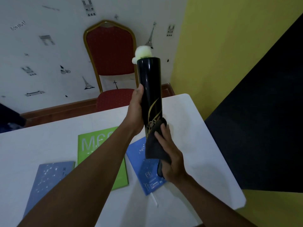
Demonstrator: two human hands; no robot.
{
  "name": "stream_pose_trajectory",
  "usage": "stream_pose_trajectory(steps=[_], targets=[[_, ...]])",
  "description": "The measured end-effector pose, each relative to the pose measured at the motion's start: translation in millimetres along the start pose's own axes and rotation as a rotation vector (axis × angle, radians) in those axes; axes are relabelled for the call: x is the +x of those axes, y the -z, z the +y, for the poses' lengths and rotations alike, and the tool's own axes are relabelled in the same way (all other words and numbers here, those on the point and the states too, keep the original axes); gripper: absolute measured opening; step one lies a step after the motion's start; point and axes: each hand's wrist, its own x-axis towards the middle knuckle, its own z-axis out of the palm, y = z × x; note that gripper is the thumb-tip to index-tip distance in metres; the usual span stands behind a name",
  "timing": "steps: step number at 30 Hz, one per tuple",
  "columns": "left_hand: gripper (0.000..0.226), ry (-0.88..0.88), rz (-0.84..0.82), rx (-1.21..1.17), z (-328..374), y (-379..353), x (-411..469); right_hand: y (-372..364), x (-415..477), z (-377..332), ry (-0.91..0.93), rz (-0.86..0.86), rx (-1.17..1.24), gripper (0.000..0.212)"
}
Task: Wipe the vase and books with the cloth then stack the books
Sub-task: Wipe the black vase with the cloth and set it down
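Observation:
A tall black cylindrical vase (150,82) with gold leaf drawing is held upright above the table, something white and fluffy (143,53) sticking out of its top. My left hand (136,110) grips its middle from the left. My right hand (170,159) presses a dark grey cloth (153,145) around the vase's lower end. On the white table (196,145) lie three books flat: a green one (89,145) in the middle, a blue one (49,177) at the left, another blue one (147,176) under my right hand.
A red chair with a gold frame (109,51) stands behind the table against the patterned wall. A yellow wall and a dark panel (262,128) are at the right. The table's right edge is close to the panel.

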Motion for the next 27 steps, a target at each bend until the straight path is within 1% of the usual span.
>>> stream_pose_trajectory(steps=[3, 4, 7, 10, 13, 16, 18, 20, 21, 22, 24, 26, 27], targets=[[0.072, -0.018, -0.031, 0.078, -5, -7, -4, 9, 39, -12, 0.02, 0.093, 0.047, 0.048], [0.071, -0.017, -0.054, 0.089, -7, -8, -5, 15, 57, -15, 0.026, 0.122, 0.061, 0.051], [0.05, -0.002, -0.069, 0.099, -11, -9, -10, 36, 113, -22, 0.058, 0.177, 0.081, 0.057], [0.048, 0.042, -0.157, 0.085, -13, -8, -13, 48, 142, -26, 0.108, 0.198, 0.057, 0.056], [0.049, 0.08, -0.176, 0.03, -8, -9, -14, 44, 130, -26, 0.092, 0.177, 0.057, 0.056], [0.058, 0.11, -0.155, -0.074, -1, -10, -10, 30, 81, -19, 0.041, 0.122, 0.081, 0.051], [0.061, 0.057, -0.09, -0.012, 3, -9, -5, 19, 40, -13, 0.03, 0.074, 0.065, 0.045], [0.063, -0.013, -0.072, 0.095, 2, -8, -2, 12, 7, -10, 0.025, 0.043, 0.033, 0.043], [0.068, -0.025, -0.067, 0.13, -1, -9, -1, 11, 0, -8, 0.03, 0.039, 0.021, 0.044], [0.074, -0.026, -0.052, 0.141, -3, -10, -1, 13, 1, -8, 0.036, 0.047, 0.026, 0.045], [0.079, -0.037, -0.045, 0.101, -7, -15, -1, 20, 22, -12, 0.029, 0.101, 0.057, 0.047], [0.075, -0.028, -0.087, 0.023, -13, -20, -1, 33, 57, -20, 0.017, 0.161, 0.084, 0.049], [0.067, -0.021, -0.111, 0.006, -17, -21, -2, 41, 77, -23, 0.016, 0.182, 0.094, 0.052]])
